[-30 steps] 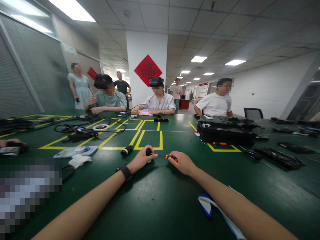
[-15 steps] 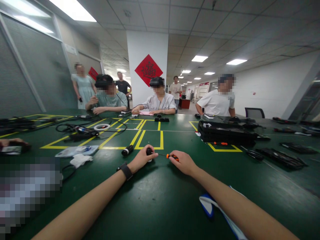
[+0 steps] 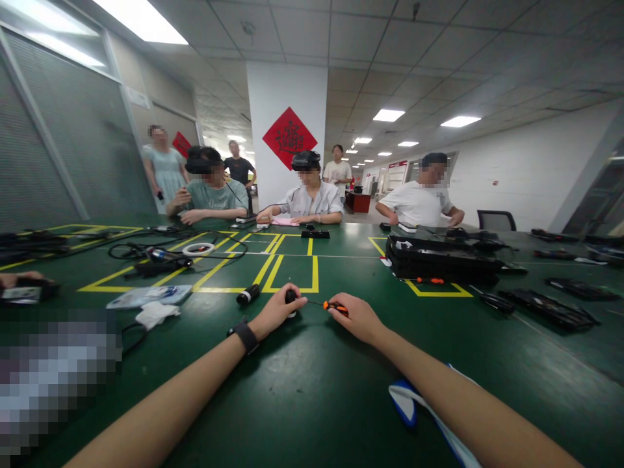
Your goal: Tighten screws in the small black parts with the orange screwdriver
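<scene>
Green counter (image 3: pixel 292 409) beneath left grip (image 3: pixel 277 312) and right grip (image 3: pixel 357 318). Stacked black trays (image 3: pixel 439 259) beyond and right of right grip. Both forearms (image 3: pixel 195 383) reach forward, converging. Right grip holds an orange-and-black screwdriver (image 3: pixel 336 308) by its handle, shaft near level, pointing toward left grip. Black cylinder (image 3: pixel 247 295) lies just left of left grip. Small black piece (image 3: pixel 291 296) held in left grip; contact with tip unclear. Judged: work under way, tool brought to piece; what remains cannot be told.

Ceiling light panels (image 3: pixel 141 23) shine (the nearest blown white) and leave a dull sheen on the green table (image 3: pixel 297 403); wide-angle distortion stretches its right edge, pixelation masks its near-left corner.
</scene>
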`<state>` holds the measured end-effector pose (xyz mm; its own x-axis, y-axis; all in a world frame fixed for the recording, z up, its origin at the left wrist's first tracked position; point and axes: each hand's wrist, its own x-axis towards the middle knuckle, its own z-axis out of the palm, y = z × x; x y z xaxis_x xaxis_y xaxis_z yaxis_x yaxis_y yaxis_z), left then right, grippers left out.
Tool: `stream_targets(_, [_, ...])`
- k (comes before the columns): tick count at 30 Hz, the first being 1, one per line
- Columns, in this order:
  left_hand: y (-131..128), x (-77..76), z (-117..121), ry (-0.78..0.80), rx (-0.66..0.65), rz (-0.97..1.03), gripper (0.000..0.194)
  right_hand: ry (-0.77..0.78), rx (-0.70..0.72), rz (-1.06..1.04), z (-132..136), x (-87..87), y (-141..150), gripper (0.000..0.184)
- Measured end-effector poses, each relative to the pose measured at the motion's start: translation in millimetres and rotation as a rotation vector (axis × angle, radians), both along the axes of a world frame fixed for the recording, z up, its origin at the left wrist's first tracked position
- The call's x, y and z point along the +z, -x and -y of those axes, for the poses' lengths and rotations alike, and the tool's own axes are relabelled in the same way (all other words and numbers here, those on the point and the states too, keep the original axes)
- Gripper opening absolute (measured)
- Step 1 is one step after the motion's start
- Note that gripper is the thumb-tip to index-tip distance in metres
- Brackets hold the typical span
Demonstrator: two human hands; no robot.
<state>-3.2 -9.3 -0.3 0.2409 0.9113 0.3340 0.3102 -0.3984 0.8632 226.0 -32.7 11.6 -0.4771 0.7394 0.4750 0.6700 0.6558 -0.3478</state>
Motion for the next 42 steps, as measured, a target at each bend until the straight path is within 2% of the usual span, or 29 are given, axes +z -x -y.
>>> stream_targets(7, [0,-0.4,0,0.031,-0.020,0.016,0.030,0.071,0.018,-0.048,0,-2.5,1,0.019])
stream_targets(12, [0,0.0,0,0.004,0.012,-0.003,0.029,0.038,-0.010,-0.010,-6,-8.4,3,0.025])
stream_targets(14, [0,0.2,1,0.007,0.023,-0.004,0.029,0.035,-0.010,-0.013,-9,-11.2,2,0.022])
stream_targets(20, [-1,0.3,1,0.003,0.007,0.001,0.028,0.069,0.098,-0.122,-12,-11.2,0,0.017])
stream_targets(25, [-1,1.4,1,0.005,-0.005,-0.002,0.027,0.074,0.080,-0.082,-14,-9.3,-2,0.026])
stream_targets(31, [0,3.3,4,0.011,0.012,0.000,0.028,0.075,0.087,-0.138,-12,-9.7,-2,0.012])
stream_targets(37, [-2,4.5,4,0.012,0.015,0.003,0.028,0.118,0.036,-0.190,-11,-10.3,1,0.017])
stream_targets(42, [-1,1.7,2,-0.001,0.003,-0.001,0.027,0.098,0.039,-0.101,-18,-13.4,-1,0.023])
